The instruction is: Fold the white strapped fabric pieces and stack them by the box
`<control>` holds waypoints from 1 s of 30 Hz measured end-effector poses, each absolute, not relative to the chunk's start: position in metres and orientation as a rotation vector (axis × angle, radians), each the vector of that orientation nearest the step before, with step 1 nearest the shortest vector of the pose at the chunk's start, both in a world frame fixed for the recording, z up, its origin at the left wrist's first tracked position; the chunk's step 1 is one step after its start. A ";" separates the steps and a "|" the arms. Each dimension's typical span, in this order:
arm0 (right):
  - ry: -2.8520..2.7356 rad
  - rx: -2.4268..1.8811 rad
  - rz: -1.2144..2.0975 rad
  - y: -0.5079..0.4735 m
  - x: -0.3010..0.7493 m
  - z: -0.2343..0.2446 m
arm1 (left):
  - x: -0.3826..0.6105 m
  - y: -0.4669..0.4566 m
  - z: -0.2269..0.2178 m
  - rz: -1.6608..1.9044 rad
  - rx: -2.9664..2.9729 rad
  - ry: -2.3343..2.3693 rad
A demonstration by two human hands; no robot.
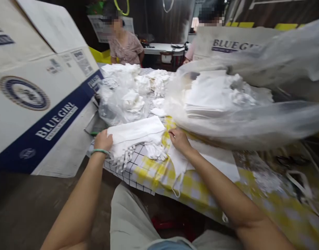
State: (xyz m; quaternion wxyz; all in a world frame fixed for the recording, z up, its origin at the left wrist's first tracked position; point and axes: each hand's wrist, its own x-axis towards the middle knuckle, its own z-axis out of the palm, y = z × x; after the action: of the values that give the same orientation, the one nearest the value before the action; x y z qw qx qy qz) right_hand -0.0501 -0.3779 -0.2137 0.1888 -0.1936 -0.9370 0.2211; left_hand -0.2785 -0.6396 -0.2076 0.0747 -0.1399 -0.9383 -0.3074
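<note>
Two bare forearms reach forward from the bottom of the view and angle in toward each other over the table edge. The left hand [103,140], a green bracelet [100,151] at its wrist, lies palm down on the left end of a bundle of white gloves [136,133]. Its fingers are loosely spread over the cloth and not closed around it. The right hand [178,139] sits at the bundle's right end with the wrist raised slightly and the knuckles bent. Its fingertips touch the white fabric, but blur hides whether they pinch anything. The bundle lies across the near edge of a yellow checked tablecloth [159,175], with glove fingers hanging toward the person. Just behind the right hand is a big clear plastic bag [242,119] of folded white cloth. A smaller bag [123,104] of white pieces lies behind the bundle. A printed cardboard box [40,104] stands at the left, and another person [124,47] sits across the table.
</note>
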 end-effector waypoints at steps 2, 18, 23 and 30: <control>-2.682 -0.618 0.554 -0.375 -0.103 -0.213 | -0.292 -0.647 -0.217 -0.895 -0.361 -2.878; -2.806 -0.518 -0.040 -0.376 -0.188 -0.229 | -0.324 -0.648 -0.228 -0.692 -0.400 -2.888; -2.832 -0.460 -0.065 -0.376 -0.188 -0.230 | -0.323 -0.640 -0.221 -0.843 -0.313 -2.836; -2.507 -0.508 0.396 -0.377 -0.190 -0.221 | -0.322 -0.642 -0.214 -0.875 -0.409 -2.643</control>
State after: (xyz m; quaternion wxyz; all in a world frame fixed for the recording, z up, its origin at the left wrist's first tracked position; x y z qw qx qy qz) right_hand -0.1904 -0.3766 -0.2206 0.2733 -0.1886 -0.9317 0.1470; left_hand -0.3223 -0.6418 -0.2142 0.1629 -0.1435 -0.9267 -0.3068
